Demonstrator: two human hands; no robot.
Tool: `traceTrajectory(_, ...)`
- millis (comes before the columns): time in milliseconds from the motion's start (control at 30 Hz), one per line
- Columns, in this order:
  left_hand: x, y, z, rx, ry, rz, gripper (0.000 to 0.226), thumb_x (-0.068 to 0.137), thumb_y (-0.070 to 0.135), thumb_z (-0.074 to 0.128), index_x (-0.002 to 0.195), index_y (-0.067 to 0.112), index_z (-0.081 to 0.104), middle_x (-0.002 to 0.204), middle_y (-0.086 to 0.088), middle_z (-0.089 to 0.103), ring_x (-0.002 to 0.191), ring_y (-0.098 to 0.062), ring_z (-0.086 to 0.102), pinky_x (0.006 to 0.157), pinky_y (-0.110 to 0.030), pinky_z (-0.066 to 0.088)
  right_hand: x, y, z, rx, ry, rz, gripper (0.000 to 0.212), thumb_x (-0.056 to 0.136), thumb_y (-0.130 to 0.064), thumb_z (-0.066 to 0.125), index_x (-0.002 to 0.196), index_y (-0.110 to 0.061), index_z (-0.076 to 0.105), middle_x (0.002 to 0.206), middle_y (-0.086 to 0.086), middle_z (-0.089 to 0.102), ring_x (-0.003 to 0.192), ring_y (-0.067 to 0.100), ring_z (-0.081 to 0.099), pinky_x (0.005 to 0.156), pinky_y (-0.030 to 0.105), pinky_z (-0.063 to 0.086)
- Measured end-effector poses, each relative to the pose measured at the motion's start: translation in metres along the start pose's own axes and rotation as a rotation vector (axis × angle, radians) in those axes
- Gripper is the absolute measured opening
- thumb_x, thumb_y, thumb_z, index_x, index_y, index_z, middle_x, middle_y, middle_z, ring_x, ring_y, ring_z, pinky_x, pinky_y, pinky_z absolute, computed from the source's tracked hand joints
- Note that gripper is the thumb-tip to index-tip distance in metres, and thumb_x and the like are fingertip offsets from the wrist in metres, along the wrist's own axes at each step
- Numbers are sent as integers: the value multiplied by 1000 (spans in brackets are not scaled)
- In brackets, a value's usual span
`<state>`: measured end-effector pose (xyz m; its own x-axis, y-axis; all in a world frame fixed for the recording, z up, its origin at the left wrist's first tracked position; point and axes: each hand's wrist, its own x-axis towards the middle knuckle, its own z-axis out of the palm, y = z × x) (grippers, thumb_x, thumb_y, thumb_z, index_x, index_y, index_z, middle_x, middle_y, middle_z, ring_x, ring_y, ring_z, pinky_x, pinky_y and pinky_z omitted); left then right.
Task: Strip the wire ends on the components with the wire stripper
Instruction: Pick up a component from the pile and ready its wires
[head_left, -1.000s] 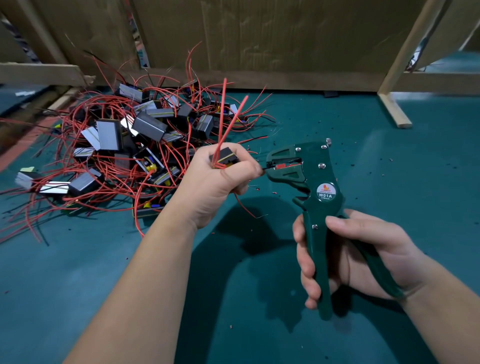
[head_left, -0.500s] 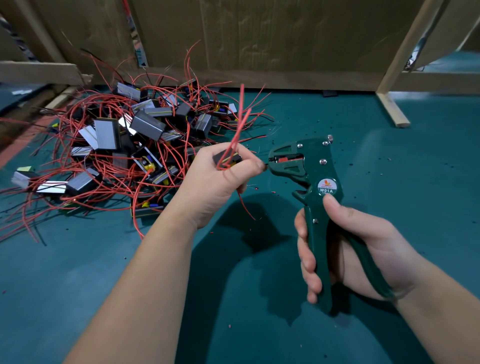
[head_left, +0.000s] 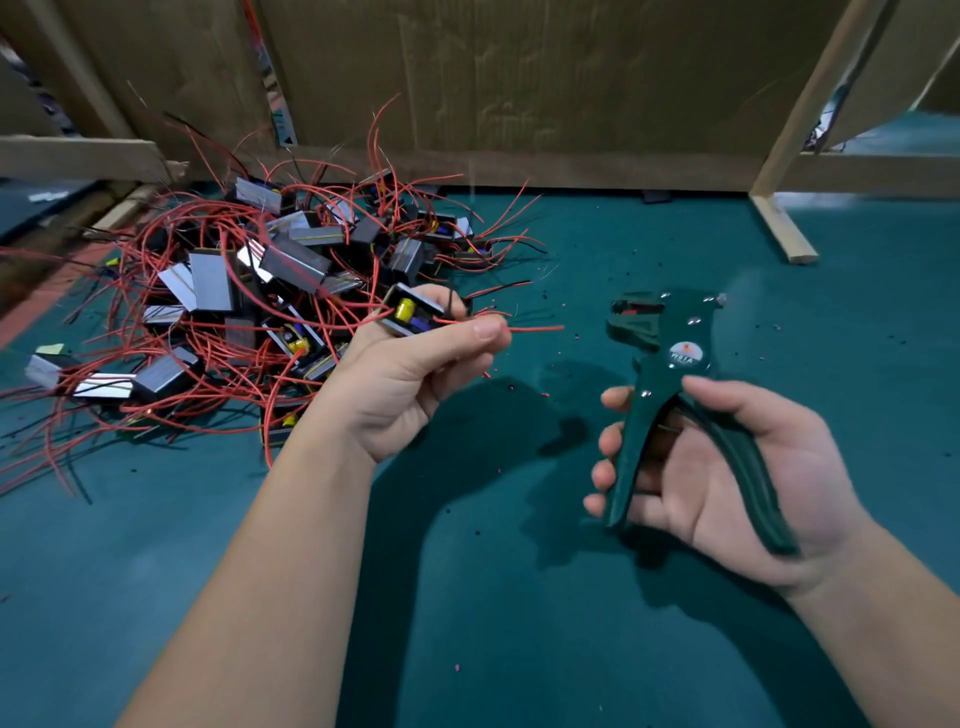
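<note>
Being pinched far from its tip by the left hand (head_left: 410, 379), the red wire (head_left: 535, 328) could be buckled against the wire stripper (head_left: 670, 374) gripped in the right hand (head_left: 727, 478).

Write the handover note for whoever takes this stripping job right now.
Left hand: pinches a small black component with a yellow coil, its red wire pointing right, toward the tool.
Right hand: holds the dark green pistol-handled wire stripper, handles spread, head clear of the wire.
Pile of grey-and-black components with red leads lies at left on the teal mat.
Done: red insulation scraps on the mat suggest some stripping; how many, cannot tell.
To do: feed this wire tip into the stripper, squeeze, then work through the pile.
</note>
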<state>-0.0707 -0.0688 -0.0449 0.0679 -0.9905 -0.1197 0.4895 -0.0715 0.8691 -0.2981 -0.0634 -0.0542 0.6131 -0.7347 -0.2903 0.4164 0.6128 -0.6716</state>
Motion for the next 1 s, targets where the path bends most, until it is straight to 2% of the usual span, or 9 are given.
traceTrajectory(133, -2, 4, 2, -148, 49, 46, 26, 58, 6, 65, 74, 19, 51, 65, -3, 72, 58, -7, 69, 43, -12, 49, -2, 5, 3, 28, -162, 136, 49, 63, -25, 75, 103, 1, 66, 85, 26, 61, 73, 41, 63, 71, 53, 53)
traceTrajectory(233, -4, 7, 2, -202, 43, 71, 24, 59, 6, 63, 76, 20, 52, 63, 0, 71, 55, -5, 68, 42, -11, 48, -4, 9, 5, 72, -373, 154, 43, 81, -24, 63, 114, 4, 58, 94, 29, 58, 83, 42, 60, 82, 57, 48)
traceTrajectory(300, -6, 7, 2, -178, 13, 77, 24, 60, 7, 62, 77, 20, 51, 63, 1, 70, 55, -4, 67, 42, -11, 48, -7, 10, 8, 64, -437, 136, 41, 88, -23, 55, 119, 4, 52, 99, 29, 56, 88, 43, 57, 87, 58, 44)
traceTrajectory(433, -8, 5, 6, -102, -41, 78, 26, 59, 7, 63, 78, 20, 49, 62, 1, 70, 55, -4, 67, 42, -11, 48, -9, 9, 10, 26, -470, 106, 41, 90, -22, 53, 121, 4, 48, 100, 29, 54, 89, 43, 56, 87, 58, 42)
traceTrajectory(667, -7, 6, 2, -50, -41, 109, 27, 60, 7, 63, 78, 19, 49, 62, 1, 69, 55, -5, 67, 42, -10, 48, -10, 7, 7, -18, -468, 117, 33, 92, -24, 55, 113, 1, 53, 94, 26, 57, 83, 40, 60, 83, 55, 46)
traceTrajectory(1000, -3, 4, -1, 46, -16, 188, 27, 59, 6, 67, 76, 17, 49, 64, -3, 70, 59, -10, 70, 45, -12, 49, -10, 5, 2, -94, -475, 109, 42, 84, -29, 63, 113, 0, 56, 95, 25, 59, 83, 41, 60, 82, 55, 43)
